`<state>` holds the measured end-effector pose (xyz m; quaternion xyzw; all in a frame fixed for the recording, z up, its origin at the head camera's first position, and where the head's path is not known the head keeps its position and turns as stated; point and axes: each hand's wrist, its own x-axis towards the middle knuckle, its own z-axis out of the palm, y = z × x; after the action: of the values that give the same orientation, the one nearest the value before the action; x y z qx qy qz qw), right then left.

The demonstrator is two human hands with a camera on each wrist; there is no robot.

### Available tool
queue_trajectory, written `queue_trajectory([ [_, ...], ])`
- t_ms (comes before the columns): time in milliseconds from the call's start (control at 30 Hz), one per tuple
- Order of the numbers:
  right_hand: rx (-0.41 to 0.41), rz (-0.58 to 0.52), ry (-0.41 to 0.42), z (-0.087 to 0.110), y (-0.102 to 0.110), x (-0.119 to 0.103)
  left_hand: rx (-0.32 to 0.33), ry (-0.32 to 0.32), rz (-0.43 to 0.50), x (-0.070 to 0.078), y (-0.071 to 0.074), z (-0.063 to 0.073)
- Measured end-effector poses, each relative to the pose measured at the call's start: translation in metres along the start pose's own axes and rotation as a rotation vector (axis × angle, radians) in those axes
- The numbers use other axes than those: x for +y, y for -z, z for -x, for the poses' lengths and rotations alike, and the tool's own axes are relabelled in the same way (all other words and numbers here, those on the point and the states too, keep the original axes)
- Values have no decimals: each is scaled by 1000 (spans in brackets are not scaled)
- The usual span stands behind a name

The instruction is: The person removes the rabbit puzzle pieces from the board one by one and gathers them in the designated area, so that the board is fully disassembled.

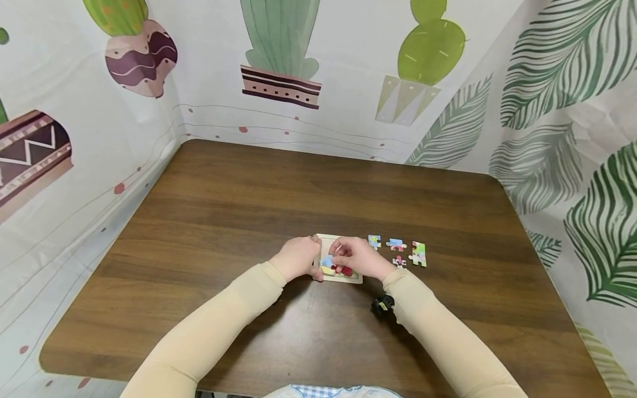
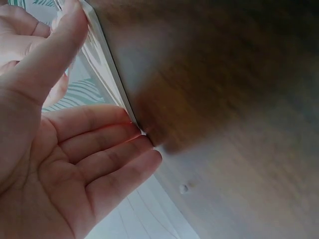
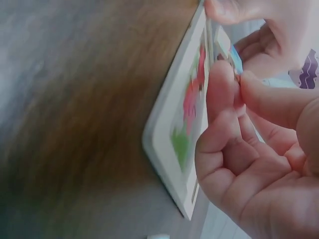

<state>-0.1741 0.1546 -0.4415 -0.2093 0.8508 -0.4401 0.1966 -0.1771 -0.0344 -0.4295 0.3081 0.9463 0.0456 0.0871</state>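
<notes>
A small jigsaw puzzle tray [image 1: 340,279] with a pale wooden rim lies on the table, partly filled with colourful pieces. My left hand [image 1: 299,257] holds its left side, thumb at the near corner and fingers at the far one. In the left wrist view the fingertips [image 2: 144,142] touch the edge of the tray. Above the tray, my right hand [image 1: 359,256] pinches a puzzle piece [image 3: 235,59] with some blue on it between thumb and index finger. Fingers hide part of that piece and of the tray's picture.
Right of the tray lie several loose puzzle pieces, among them a green and pink one [image 1: 419,254] and a blue one [image 1: 396,244]. A small black object [image 1: 382,305] shows beside the right forearm. The brown wooden table [image 1: 249,188] backs onto a patterned cloth [image 1: 209,110].
</notes>
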Motion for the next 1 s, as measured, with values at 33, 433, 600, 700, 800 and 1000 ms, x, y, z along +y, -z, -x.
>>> queue_trajectory([
  [33,-7,-8,-1,1,2,1,-2,2,-5,0,0,0],
  [433,-35,6,-5,21,17,15,-18,1,-25,1,2,0],
  [600,-32,9,-2,32,22,25,-31,3,-33,1,2,1],
  [700,-25,14,-7,38,26,29,-34,5,-39,1,2,0],
  [800,-8,20,-16,43,30,31,-39,4,-47,1,1,0],
  [1000,26,40,-27,50,38,34,-41,7,-61,2,2,0],
])
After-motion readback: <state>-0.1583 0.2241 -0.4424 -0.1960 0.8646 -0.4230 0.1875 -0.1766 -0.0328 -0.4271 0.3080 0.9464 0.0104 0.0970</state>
